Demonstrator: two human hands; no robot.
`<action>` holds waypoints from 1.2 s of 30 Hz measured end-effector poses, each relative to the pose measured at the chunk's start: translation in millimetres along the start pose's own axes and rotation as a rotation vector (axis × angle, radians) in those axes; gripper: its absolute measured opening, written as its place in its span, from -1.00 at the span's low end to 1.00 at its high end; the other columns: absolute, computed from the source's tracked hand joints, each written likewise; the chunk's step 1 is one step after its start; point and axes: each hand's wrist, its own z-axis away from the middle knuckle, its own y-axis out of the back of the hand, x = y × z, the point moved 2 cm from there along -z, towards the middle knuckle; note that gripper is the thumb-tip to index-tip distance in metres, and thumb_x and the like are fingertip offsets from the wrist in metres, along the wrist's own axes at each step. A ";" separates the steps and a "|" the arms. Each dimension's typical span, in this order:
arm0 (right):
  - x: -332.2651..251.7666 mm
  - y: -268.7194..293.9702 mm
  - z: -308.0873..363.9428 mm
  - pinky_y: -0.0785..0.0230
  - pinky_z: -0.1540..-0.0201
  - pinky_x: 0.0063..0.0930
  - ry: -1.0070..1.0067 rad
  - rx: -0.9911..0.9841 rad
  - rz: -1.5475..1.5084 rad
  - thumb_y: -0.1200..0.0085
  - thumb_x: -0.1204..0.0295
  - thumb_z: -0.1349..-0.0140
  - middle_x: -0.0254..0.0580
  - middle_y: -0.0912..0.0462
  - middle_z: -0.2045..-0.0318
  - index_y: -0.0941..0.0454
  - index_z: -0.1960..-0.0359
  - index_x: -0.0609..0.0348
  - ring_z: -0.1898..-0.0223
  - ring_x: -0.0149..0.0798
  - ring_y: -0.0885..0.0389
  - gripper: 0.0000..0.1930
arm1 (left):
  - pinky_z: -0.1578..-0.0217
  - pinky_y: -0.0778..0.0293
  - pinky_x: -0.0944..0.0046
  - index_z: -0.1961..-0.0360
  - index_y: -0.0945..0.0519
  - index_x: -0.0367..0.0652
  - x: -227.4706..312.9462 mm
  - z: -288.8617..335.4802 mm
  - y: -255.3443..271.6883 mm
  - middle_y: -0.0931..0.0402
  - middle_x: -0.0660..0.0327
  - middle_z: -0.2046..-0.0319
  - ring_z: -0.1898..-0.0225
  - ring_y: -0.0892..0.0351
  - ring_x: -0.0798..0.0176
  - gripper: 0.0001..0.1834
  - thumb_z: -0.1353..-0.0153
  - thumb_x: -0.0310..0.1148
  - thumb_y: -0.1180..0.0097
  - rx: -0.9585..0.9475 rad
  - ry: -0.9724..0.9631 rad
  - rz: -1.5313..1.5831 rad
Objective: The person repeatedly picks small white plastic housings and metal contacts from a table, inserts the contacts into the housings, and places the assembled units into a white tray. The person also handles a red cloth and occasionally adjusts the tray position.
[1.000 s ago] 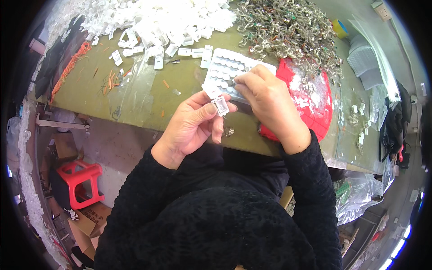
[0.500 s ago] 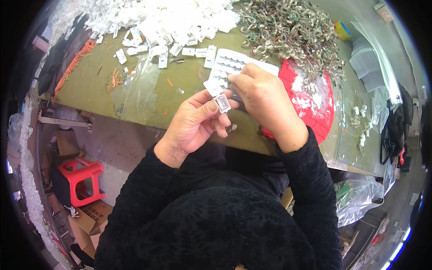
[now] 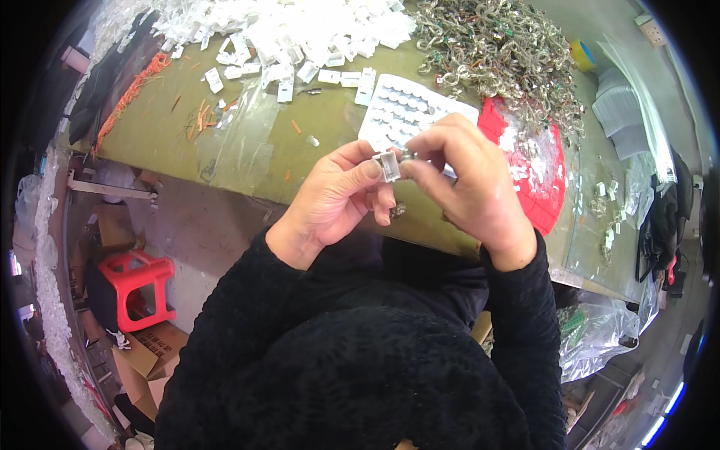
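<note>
My left hand (image 3: 326,195) pinches a small white plastic case (image 3: 388,166) between thumb and fingers, its hollow side facing up. Close on its right, my right hand (image 3: 476,184) has thumb and forefinger closed on a small silvery piece (image 3: 407,156) that looks like a button cell. This piece is at the right edge of the case; whether it touches cannot be made out. Just beyond both hands lies a white tray (image 3: 459,109) with rows of round silvery button cells, partly covered by my right hand.
A large heap of white plastic cases (image 3: 289,30) covers the far left of the green table (image 3: 247,154). Tangled clear cords (image 3: 502,56) are piled at the far right, beside a red sheet (image 3: 551,187). Orange strands (image 3: 131,101) lie leftward; a red stool (image 3: 137,262) stands below.
My right hand has come away from the tray and moved toward the case, carrying a small silvery piece. The case in my left hand has turned slightly; the whole view has shifted a little.
</note>
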 end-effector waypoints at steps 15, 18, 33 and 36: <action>1.2 -11.7 3.5 -0.39 0.36 -0.40 -0.032 -0.042 -0.157 -0.27 0.60 -0.08 -0.18 -0.56 0.41 -0.58 0.30 0.20 0.39 -0.19 -0.55 -0.84 | 0.47 -0.66 0.15 0.17 -0.50 -0.25 -0.7 0.0 2.7 -0.59 0.12 0.37 0.48 -0.67 0.18 -0.86 -0.33 -0.44 -0.15 0.019 0.059 0.011; -0.9 -12.7 6.4 -0.40 0.29 -0.36 -0.136 -0.094 -0.216 -0.25 0.56 -0.11 -0.15 -0.55 0.40 -0.56 0.31 0.21 0.35 -0.12 -0.55 -0.86 | 0.47 -0.67 0.14 0.16 -0.49 -0.25 -2.3 0.1 4.4 -0.58 0.12 0.39 0.49 -0.67 0.17 -0.86 -0.33 -0.45 -0.15 0.011 0.064 0.003; -8.9 -11.4 22.8 -0.46 0.21 -0.51 -0.854 -0.146 -1.004 -0.20 0.49 -0.27 -0.25 -0.62 0.39 -0.45 0.29 0.27 0.30 -0.45 -0.58 -0.84 | 0.62 -0.61 0.26 0.04 -0.51 -0.42 1.5 5.2 -3.5 -0.63 -0.03 0.34 0.63 -0.59 0.29 -0.60 -0.21 -0.36 -0.29 -0.059 0.183 -0.123; 4.9 -2.5 16.3 -0.48 0.22 -0.43 -0.684 0.110 -0.547 -0.17 0.49 -0.29 -0.21 -0.64 0.38 -0.54 0.31 0.25 0.33 -0.36 -0.63 -0.91 | 0.64 -0.61 0.28 0.03 -0.49 -0.43 2.7 0.3 -3.0 -0.62 -0.05 0.31 0.63 -0.58 0.29 -0.59 -0.23 -0.35 -0.28 -0.068 0.168 -0.070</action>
